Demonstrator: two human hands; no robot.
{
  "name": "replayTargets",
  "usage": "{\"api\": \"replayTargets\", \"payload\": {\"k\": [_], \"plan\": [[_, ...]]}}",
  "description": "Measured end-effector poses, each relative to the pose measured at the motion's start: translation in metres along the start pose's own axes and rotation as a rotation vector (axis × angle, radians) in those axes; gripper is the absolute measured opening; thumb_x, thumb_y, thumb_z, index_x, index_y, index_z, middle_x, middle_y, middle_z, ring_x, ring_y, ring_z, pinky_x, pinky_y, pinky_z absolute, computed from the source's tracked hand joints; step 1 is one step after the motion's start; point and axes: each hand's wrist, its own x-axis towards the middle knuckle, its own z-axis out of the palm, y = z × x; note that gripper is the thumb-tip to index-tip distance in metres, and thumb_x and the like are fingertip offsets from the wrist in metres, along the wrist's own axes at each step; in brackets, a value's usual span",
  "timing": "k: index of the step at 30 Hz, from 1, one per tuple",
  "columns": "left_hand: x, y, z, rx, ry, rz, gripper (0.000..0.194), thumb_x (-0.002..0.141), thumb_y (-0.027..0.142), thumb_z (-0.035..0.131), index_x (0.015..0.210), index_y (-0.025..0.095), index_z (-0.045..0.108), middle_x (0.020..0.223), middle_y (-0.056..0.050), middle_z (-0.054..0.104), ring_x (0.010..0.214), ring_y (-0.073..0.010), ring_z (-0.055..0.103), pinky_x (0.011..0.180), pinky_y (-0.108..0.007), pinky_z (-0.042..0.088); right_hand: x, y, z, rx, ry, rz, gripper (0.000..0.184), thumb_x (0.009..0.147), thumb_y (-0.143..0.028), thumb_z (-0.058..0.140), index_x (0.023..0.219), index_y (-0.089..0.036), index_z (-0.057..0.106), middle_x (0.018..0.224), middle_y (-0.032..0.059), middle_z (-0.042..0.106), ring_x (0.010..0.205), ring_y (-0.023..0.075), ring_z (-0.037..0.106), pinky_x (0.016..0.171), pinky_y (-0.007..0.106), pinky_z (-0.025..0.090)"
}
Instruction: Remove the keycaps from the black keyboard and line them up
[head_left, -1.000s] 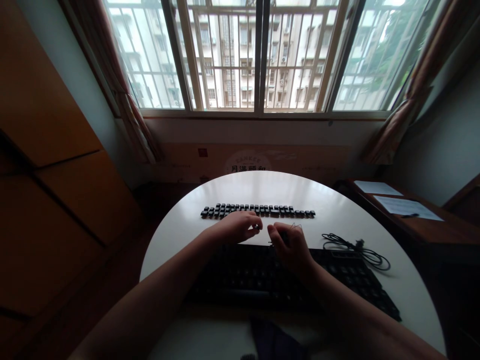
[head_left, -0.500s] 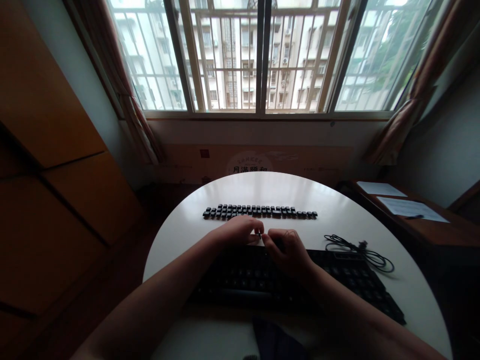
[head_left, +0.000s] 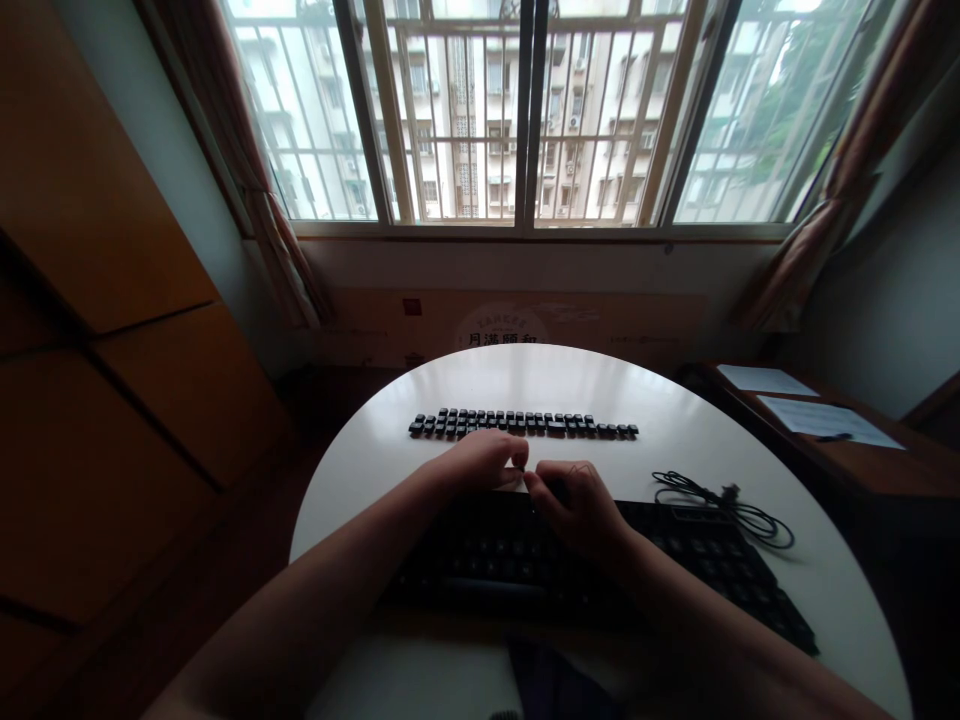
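My left hand [head_left: 495,456] pinches a small dark keycap [head_left: 521,469] between thumb and fingertips, above the far edge of a black keyboard [head_left: 495,570]. Close beside it, my right hand [head_left: 574,497] is closed, its thumb and fingertip near that keycap. What the right fingers hold, if anything, is hidden. Both forearms cross over the keyboard and cover parts of it. Beyond the hands, loose black keycaps [head_left: 555,425] lie in rows on the white round table [head_left: 420,400].
A coiled black cable [head_left: 739,510] lies behind the keyboard's right end. Dark cloth [head_left: 555,680] is at the near edge. To the right, a brown side table [head_left: 832,465] bears paper sheets [head_left: 825,420] and a pen [head_left: 835,437]. A window [head_left: 525,120] stands ahead.
The view has shifted slightly. Both hands stay together in nearly the same place, and less of the small dark keycap shows between them now.
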Motion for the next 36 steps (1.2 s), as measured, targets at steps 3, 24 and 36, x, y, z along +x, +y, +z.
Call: {"api": "replayTargets", "payload": {"k": [3, 24, 36], "plan": [[0.0005, -0.0009, 0.0006, -0.013, 0.001, 0.0, 0.012, 0.081, 0.031, 0.066, 0.092, 0.025, 0.068, 0.089, 0.001, 0.072, 0.081, -0.0186, 0.064, 0.066, -0.024, 0.041, 0.0, -0.0005, 0.0006, -0.009, -0.025, 0.014, 0.031, 0.091, -0.026, 0.052, 0.063, -0.016, 0.059, 0.053, -0.0038, 0.047, 0.051, 0.009, 0.039, 0.052, 0.022, 0.03], [-0.0009, -0.0014, 0.0002, -0.07, -0.006, 0.018, 0.009, 0.082, 0.028, 0.063, 0.089, 0.024, 0.067, 0.088, 0.001, 0.071, 0.078, -0.0174, 0.062, 0.064, -0.024, 0.04, -0.0005, 0.0008, 0.0054, -0.102, -0.255, 0.026, 0.03, 0.09, -0.029, 0.052, 0.063, -0.018, 0.053, 0.053, -0.0045, 0.04, 0.05, 0.0096, 0.036, 0.053, 0.023, 0.031], [-0.0017, 0.0002, -0.0013, -0.061, -0.016, 0.013, 0.009, 0.083, 0.029, 0.063, 0.089, 0.024, 0.066, 0.088, 0.0, 0.071, 0.077, -0.017, 0.062, 0.062, -0.024, 0.039, -0.0004, -0.001, 0.0039, -0.09, -0.261, 0.02, 0.029, 0.09, -0.029, 0.051, 0.063, -0.018, 0.054, 0.054, -0.0038, 0.044, 0.05, 0.0097, 0.038, 0.054, 0.023, 0.033]]}}
